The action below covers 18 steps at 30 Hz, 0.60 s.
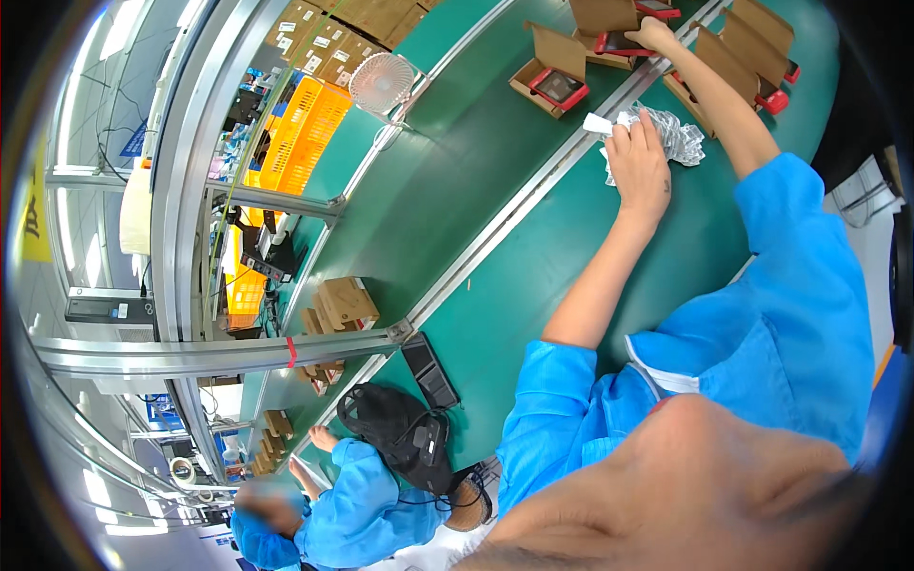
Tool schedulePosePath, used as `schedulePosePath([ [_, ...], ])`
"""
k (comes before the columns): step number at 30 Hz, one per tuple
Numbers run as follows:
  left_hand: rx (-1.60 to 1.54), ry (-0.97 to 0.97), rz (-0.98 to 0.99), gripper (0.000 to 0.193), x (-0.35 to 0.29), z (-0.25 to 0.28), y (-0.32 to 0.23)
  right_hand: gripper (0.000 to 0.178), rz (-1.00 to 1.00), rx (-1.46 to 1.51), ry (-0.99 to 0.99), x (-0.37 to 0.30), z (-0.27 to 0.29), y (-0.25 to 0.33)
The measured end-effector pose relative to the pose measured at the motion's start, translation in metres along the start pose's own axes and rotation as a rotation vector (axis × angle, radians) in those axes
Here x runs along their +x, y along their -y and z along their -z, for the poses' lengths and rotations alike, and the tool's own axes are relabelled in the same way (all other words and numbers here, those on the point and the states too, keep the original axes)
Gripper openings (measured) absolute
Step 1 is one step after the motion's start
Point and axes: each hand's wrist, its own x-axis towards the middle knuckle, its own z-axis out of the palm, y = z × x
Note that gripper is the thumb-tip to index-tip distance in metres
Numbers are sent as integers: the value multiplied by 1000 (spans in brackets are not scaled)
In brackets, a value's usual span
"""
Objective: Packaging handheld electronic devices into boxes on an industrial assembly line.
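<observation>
My left hand is closed on a small white packet, its fingers curled over the edge of a heap of crinkled white-and-clear packets. My right hand reaches farther out, its fingers closed at the edge of a red-rimmed device with a dark face. That device lies at an open brown cardboard box. To its left, another open box holds a similar red-and-black device. More open boxes with red items stand beside my right forearm.
A metal rail runs along the green bench. Beyond are a white fan, a yellow crate and stacked cartons. A black tray and black bag lie near a co-worker in blue. A metal post crosses the left.
</observation>
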Motion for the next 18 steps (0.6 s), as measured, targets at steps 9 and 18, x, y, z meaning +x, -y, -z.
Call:
schedulePosePath([
  [9,-99,217,-134,19,16,21,10,29,524,215,-839,-78,31,9],
  [18,-356,180,-152,16,27,28,16,29,500,740,-318,-131,54,0],
])
